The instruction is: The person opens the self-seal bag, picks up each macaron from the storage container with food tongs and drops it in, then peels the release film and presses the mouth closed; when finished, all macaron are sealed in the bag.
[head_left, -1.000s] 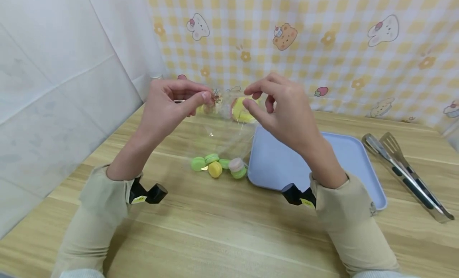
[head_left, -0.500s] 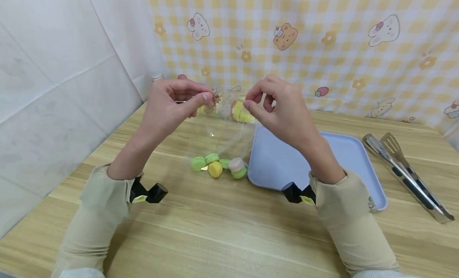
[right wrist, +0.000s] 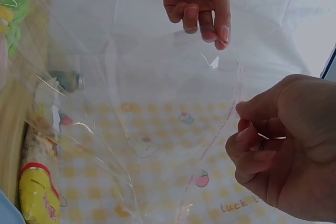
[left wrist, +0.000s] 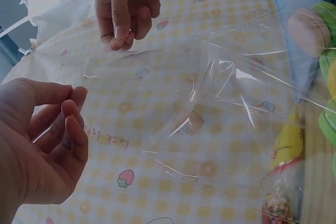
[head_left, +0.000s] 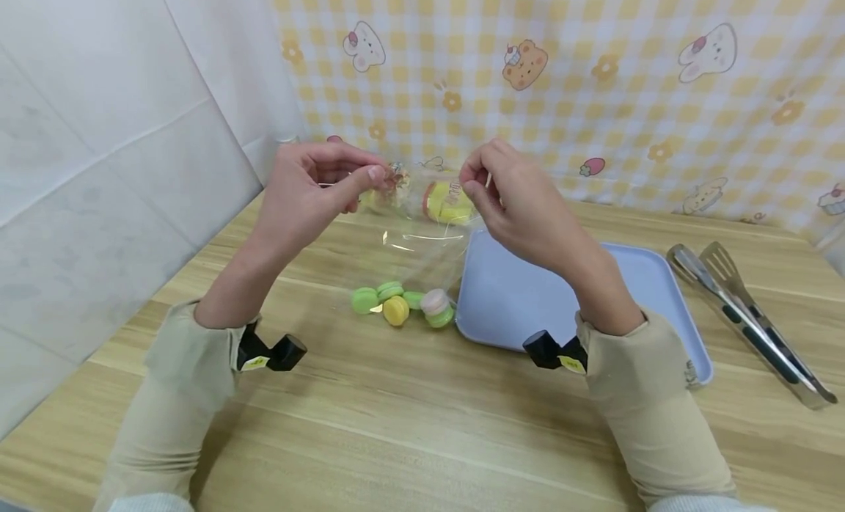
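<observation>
A clear plastic bag (head_left: pixel 412 259) hangs upright between my two hands, with several macarons (head_left: pixel 396 312) in green, yellow and pink at its bottom. My left hand (head_left: pixel 297 193) pinches the bag's upper left edge between thumb and forefinger. At the upper right edge my right hand (head_left: pixel 521 204) pinches the film with thumb and fingertips. The right wrist view shows a pink dashed strip along the bag's mouth (right wrist: pixel 212 142), running up to my right fingertips. In the left wrist view the stretched film (left wrist: pixel 173 72) spans from hand to hand.
Behind the bag lie a yellow packet (head_left: pixel 447 202) and a clear wrapped bundle (head_left: pixel 396 189). A blue tray (head_left: pixel 521 306) sits right of the macarons, partly under my right forearm. Metal tongs (head_left: pixel 746 325) and a slotted turner (head_left: pixel 726 273) lie farther right. A checked curtain (head_left: pixel 462 72) hangs behind.
My right thumb and fingertips have come together on the bag's edge, and that hand has shifted slightly right. The film looks tauter, with new glints across it. My left hand has barely moved.
</observation>
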`<state>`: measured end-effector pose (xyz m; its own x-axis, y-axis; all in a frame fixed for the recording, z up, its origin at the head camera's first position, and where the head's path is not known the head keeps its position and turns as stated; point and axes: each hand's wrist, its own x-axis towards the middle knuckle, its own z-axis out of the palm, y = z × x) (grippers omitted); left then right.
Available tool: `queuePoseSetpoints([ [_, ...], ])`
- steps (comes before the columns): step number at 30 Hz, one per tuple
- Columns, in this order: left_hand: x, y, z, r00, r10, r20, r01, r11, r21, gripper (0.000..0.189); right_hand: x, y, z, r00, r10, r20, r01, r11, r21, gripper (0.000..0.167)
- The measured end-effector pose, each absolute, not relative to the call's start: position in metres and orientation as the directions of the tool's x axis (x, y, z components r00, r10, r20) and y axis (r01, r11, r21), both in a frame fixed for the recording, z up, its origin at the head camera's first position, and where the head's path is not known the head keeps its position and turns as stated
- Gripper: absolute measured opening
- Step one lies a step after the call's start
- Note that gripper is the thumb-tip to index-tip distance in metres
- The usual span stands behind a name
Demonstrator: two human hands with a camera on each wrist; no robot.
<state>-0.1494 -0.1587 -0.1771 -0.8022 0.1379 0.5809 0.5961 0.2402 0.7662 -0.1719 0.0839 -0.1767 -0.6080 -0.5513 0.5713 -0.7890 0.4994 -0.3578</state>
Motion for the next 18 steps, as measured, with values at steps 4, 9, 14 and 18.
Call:
queuePoseSetpoints([
  [4,-0.151,-0.159,-0.177,-0.807,0.128,0.576,0.590,0.207,0.781,0.010,-0.173,0.087,-0.177,-0.612,-0.533,0.585,-0.783,0.513,-0.353,0.009],
  [9,-0.152,-0.159,-0.177,-0.804,0.141,0.577,0.594,0.207,0.777,0.012,-0.174,0.085,-0.180,-0.608,-0.516,0.603,-0.787,0.494,-0.370,0.012],
  [14,-0.151,-0.158,-0.178,-0.791,0.158,0.590,0.611,0.212,0.762,0.014,-0.176,0.075,-0.186,-0.593,-0.461,0.660,-0.789,0.496,-0.363,0.022],
  [18,-0.151,-0.157,-0.177,-0.782,0.165,0.602,0.624,0.224,0.749,0.013,-0.177,0.070,-0.188,-0.575,-0.389,0.719,-0.797,0.465,-0.386,0.020],
])
